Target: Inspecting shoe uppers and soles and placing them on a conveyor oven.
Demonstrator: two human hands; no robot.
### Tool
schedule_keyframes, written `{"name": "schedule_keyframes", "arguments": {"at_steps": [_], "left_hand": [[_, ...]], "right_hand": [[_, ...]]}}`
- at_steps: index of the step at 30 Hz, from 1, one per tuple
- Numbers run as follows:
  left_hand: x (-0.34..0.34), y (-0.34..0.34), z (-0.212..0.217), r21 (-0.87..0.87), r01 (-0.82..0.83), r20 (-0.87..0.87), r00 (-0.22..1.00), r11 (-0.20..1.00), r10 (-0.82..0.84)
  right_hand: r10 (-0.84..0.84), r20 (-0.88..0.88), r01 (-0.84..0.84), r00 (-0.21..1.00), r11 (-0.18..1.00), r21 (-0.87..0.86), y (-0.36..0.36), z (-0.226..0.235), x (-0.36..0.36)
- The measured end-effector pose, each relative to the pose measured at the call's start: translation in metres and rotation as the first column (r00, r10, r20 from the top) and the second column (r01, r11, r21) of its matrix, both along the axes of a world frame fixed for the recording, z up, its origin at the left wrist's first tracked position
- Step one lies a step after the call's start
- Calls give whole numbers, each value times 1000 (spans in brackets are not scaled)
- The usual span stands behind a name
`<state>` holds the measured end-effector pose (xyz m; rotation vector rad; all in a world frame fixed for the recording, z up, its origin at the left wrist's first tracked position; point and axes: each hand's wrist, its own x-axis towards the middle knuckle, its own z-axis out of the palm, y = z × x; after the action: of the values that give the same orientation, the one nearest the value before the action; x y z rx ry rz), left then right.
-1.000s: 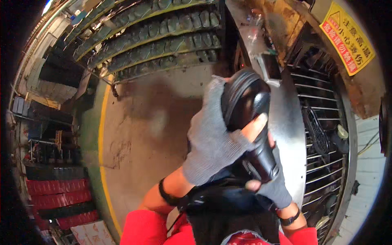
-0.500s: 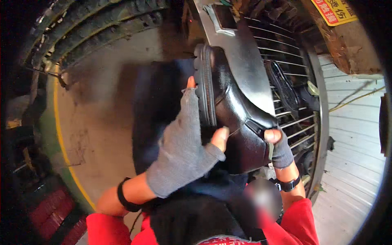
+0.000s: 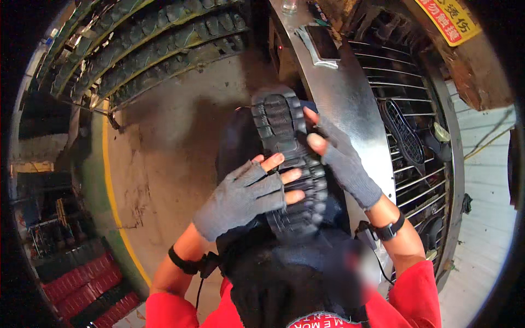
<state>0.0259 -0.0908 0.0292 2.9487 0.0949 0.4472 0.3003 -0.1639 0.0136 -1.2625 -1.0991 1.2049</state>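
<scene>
A black boot lies over my lap with its ridged, treaded sole facing up. The leather upper is turned down and hidden. My left hand, in a grey fingerless glove, grips the boot from the left, its bare fingertips spread over the middle of the sole. On the other side, my right hand, gloved the same way, has its thumb and forefinger at the boot's right edge, near the far end. The rest of that hand's fingers are hard to make out.
On my right runs a metal ledge with a dark flat object on a cloth. Beyond it, a black sole lies on a wire rack. Racks of dark footwear stand far left. Red crates sit lower left.
The boot has been turned over, from its zipped leather side to its sole. My left hand has come onto the sole, and my right hand has moved farther away, up along its edge.
</scene>
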Motion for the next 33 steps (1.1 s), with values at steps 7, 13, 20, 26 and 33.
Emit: {"name": "schedule_keyframes", "arguments": {"at_steps": [7,13,20,26,33], "left_hand": [[23,15,5,-914,-173,138,718,367,682],[59,62,-20,-731,-406,-32,823,549,567],[12,-2,19,-747,-180,57,942,640,332],[13,8,12,-832,-125,38,959,541,281],[58,37,-10,-893,-308,-15,748,327,663]], "right_hand": [[6,103,11,995,986,-163,42,30,8],[99,508,-76,855,995,-66,68,26,11],[442,265,-451,857,892,-29,-5,64,22],[490,158,-478,857,872,-109,-6,42,19],[-53,-168,-4,984,947,-321,31,16,0]]}}
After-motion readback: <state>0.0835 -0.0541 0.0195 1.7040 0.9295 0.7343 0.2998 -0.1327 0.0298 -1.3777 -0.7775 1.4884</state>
